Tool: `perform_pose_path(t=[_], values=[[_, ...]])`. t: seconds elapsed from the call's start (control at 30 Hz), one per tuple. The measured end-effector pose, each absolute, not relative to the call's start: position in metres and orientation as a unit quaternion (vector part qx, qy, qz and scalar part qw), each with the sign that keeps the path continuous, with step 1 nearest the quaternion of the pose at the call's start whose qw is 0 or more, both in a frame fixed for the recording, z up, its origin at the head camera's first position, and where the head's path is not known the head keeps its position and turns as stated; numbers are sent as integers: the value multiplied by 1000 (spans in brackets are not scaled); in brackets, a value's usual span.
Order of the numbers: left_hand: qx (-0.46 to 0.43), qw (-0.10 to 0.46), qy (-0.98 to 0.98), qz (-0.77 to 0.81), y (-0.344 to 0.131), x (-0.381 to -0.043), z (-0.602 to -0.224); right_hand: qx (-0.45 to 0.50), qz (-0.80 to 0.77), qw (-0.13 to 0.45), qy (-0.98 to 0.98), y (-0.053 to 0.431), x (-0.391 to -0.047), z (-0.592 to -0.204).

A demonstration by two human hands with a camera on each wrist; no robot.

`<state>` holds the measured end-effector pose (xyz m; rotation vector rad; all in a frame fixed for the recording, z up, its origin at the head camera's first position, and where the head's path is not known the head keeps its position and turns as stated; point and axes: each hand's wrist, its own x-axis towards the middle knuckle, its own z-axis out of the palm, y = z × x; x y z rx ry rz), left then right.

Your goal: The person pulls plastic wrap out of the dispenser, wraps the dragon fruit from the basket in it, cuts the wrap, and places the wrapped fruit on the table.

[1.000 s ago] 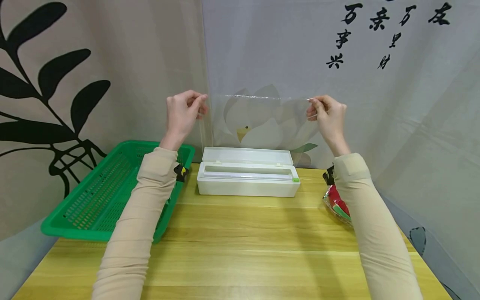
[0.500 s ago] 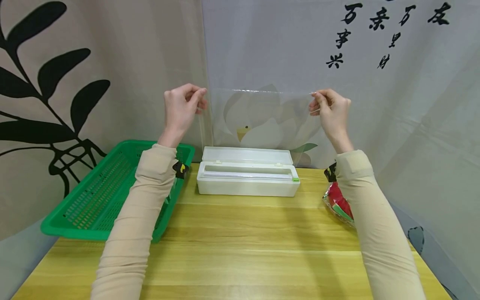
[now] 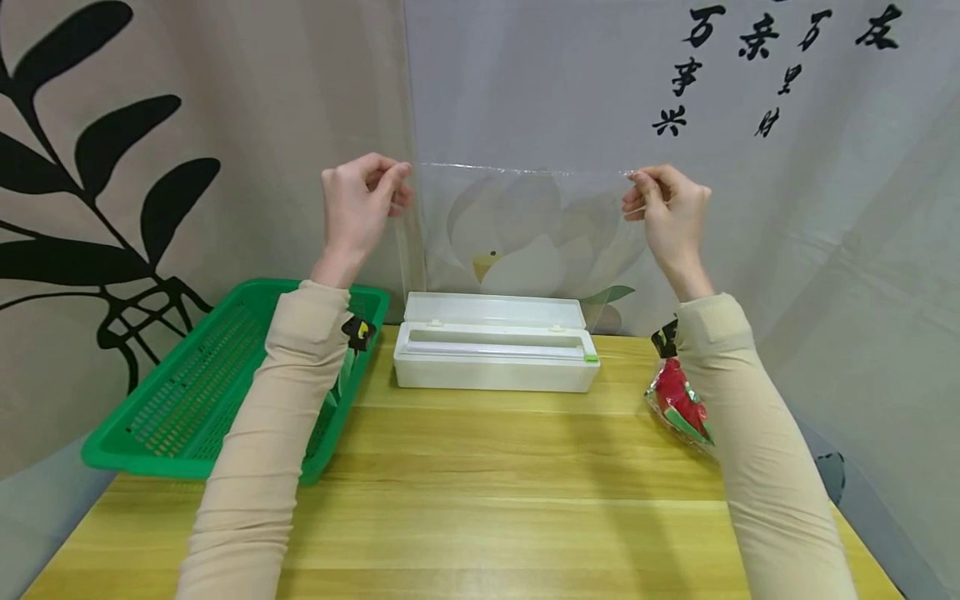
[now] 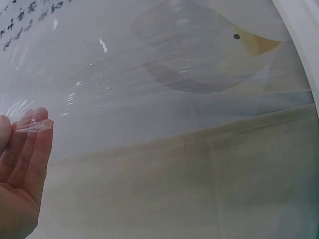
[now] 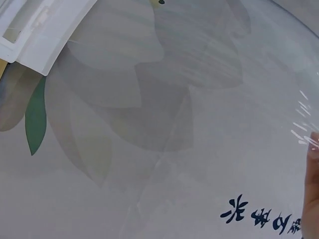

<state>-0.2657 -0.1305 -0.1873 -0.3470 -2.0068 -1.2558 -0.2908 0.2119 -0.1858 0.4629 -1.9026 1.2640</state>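
Note:
A clear sheet of plastic wrap (image 3: pixel 525 172) stretches upright between both hands, its top edge showing as a shiny line. My left hand (image 3: pixel 365 212) pinches one top corner between thumb and fingers; in the left wrist view the film is bunched and creased at the fingertips (image 4: pixel 46 124). At the other corner my right hand (image 3: pixel 671 225) pinches the film, and only part of that hand shows at the edge of the right wrist view. Below the sheet, a white wrap dispenser box (image 3: pixel 495 377) stands on the table with its lid (image 3: pixel 495 312) raised.
A green plastic basket (image 3: pixel 142 467) stands at the left, partly behind the left sleeve. A black and yellow item (image 3: pixel 358 332) shows at its right side. By the right sleeve lies a clear packet with red and green contents (image 3: pixel 675 396). A printed curtain (image 3: pixel 540 83) hangs behind the table.
Both hands have risen and moved slightly apart, lifting the plastic wrap higher above the dispenser box. More of the red and green packet shows beside the right sleeve.

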Motion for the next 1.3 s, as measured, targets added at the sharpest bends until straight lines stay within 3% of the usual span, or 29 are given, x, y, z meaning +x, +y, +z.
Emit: perform_pose_path(t=[0.93,1.3], values=[[-144,388,-762,-498,-128,-255,-163,189,507,417,-730,213,-278,-161],[-164,364,-776,-488,-136,-234,-157,223,507,399,-731,218,-252,-156]])
